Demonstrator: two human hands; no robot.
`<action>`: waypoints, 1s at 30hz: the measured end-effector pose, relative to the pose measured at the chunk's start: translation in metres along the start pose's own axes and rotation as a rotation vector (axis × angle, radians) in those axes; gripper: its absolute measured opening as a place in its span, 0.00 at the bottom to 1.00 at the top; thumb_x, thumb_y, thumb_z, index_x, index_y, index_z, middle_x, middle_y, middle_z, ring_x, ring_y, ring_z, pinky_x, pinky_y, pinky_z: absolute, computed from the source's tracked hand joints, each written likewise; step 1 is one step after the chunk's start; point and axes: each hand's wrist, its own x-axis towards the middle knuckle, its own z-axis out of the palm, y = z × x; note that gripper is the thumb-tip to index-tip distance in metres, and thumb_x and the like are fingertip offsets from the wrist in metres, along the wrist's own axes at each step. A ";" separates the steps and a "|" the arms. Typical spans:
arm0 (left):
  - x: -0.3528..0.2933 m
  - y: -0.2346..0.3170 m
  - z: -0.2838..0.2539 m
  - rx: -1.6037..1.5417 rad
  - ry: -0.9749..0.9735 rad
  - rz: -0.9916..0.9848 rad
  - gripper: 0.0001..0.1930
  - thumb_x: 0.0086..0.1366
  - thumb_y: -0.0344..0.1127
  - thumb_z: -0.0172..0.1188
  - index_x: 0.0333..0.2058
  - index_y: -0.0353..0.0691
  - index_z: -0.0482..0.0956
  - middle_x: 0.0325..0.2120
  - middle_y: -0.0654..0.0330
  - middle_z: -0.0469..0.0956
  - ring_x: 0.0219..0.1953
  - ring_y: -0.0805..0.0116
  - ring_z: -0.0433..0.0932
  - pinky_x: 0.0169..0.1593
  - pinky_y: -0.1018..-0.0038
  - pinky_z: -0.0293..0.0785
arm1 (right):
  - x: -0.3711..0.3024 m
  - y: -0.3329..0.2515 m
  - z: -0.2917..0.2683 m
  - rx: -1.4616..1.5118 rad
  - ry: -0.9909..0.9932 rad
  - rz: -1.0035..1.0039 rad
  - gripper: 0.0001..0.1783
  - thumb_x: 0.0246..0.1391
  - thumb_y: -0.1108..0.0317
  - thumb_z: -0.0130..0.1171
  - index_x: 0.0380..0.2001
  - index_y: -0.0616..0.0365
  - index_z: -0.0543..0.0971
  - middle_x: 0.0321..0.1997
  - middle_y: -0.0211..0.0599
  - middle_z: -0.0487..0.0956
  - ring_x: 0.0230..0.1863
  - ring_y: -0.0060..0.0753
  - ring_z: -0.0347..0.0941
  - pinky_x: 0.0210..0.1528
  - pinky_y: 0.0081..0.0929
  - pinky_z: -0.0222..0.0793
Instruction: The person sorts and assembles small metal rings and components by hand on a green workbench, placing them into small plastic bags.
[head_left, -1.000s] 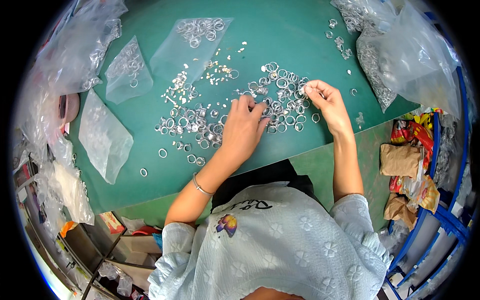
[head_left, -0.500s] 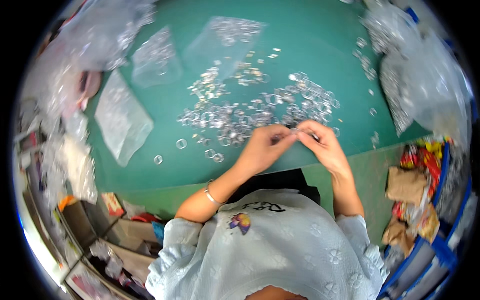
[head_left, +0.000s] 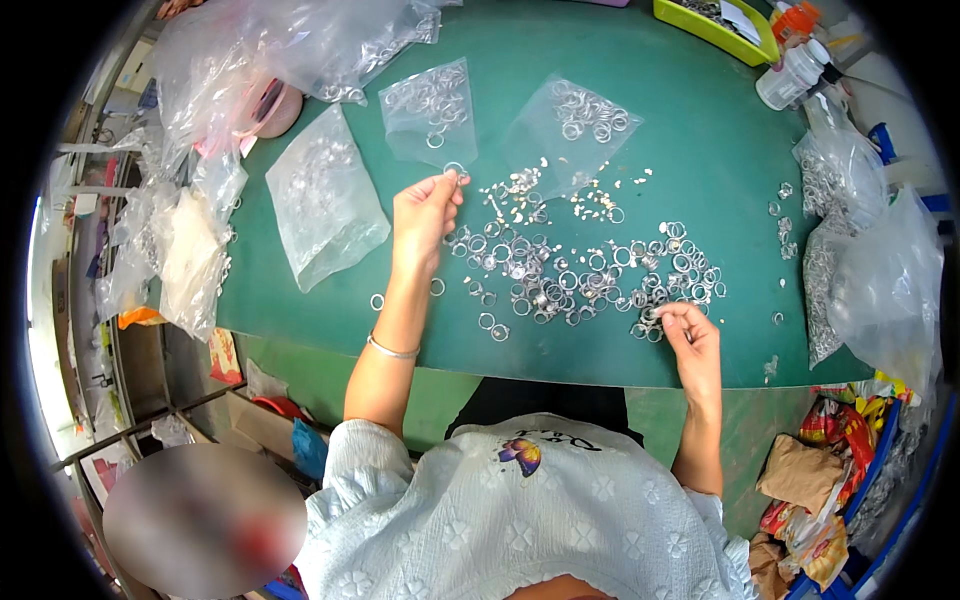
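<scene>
My left hand [head_left: 428, 218] is raised toward the back left, its thumb and fingers pinching a metal ring [head_left: 454, 168] just below a clear bag of rings [head_left: 430, 105]. My right hand [head_left: 692, 338] rests at the near right edge of a spread pile of silvery rings [head_left: 560, 280]. Its thumb and fingertips close together over the rings there; what they grip, if anything, is too small to make out. Small pale bits [head_left: 595, 204] lie scattered behind the pile. Another clear bag holding rings [head_left: 590, 112] lies behind those bits.
A flat clear bag [head_left: 325, 205] lies left of my left hand. Bulky plastic bags [head_left: 250, 40] and a pink container [head_left: 275, 110] crowd the far left. At the right stand filled bags [head_left: 880, 280], white bottles [head_left: 790, 75] and a yellow-green tray [head_left: 715, 28]. The green table [head_left: 600, 362] ends close to my body.
My hands were together at the pile's near edge. The left has moved away to the far left with a ring; the right has moved rightward to the pile's edge. The view has shifted.
</scene>
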 end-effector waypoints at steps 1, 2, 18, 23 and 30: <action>-0.004 -0.002 0.008 -0.012 -0.019 -0.006 0.12 0.66 0.37 0.56 0.31 0.34 0.80 0.17 0.73 0.69 0.15 0.87 0.55 0.17 0.86 0.49 | 0.000 0.001 0.000 -0.020 0.007 -0.019 0.04 0.60 0.72 0.55 0.35 0.59 0.78 0.20 0.12 0.62 0.23 0.07 0.51 0.25 0.13 0.44; -0.008 -0.003 0.014 -0.023 -0.037 -0.012 0.12 0.66 0.37 0.56 0.29 0.35 0.81 0.16 0.73 0.68 0.15 0.88 0.56 0.17 0.86 0.49 | 0.000 0.001 -0.002 -0.046 0.007 -0.030 0.04 0.60 0.72 0.55 0.35 0.60 0.78 0.19 0.12 0.61 0.22 0.07 0.50 0.24 0.13 0.44; 0.040 -0.005 0.001 -0.290 0.079 -0.044 0.11 0.67 0.32 0.53 0.37 0.26 0.77 0.21 0.65 0.71 0.15 0.83 0.57 0.16 0.83 0.50 | -0.006 0.006 0.006 -0.086 -0.006 -0.023 0.05 0.59 0.74 0.55 0.35 0.62 0.78 0.17 0.12 0.58 0.20 0.08 0.49 0.23 0.13 0.43; 0.081 0.007 0.009 -0.602 0.091 -0.073 0.04 0.60 0.19 0.44 0.34 0.26 0.65 0.31 0.50 0.70 0.20 0.75 0.61 0.19 0.79 0.55 | -0.005 0.003 -0.001 -0.082 0.150 -0.074 0.06 0.61 0.71 0.54 0.35 0.61 0.79 0.18 0.12 0.60 0.21 0.07 0.49 0.23 0.13 0.43; 0.087 -0.026 -0.018 -0.445 0.179 0.019 0.19 0.66 0.24 0.49 0.55 0.28 0.65 0.38 0.51 0.75 0.23 0.76 0.64 0.22 0.80 0.61 | -0.012 -0.004 -0.044 0.037 0.396 -0.020 0.09 0.62 0.68 0.53 0.34 0.62 0.79 0.16 0.11 0.60 0.18 0.05 0.48 0.19 0.14 0.39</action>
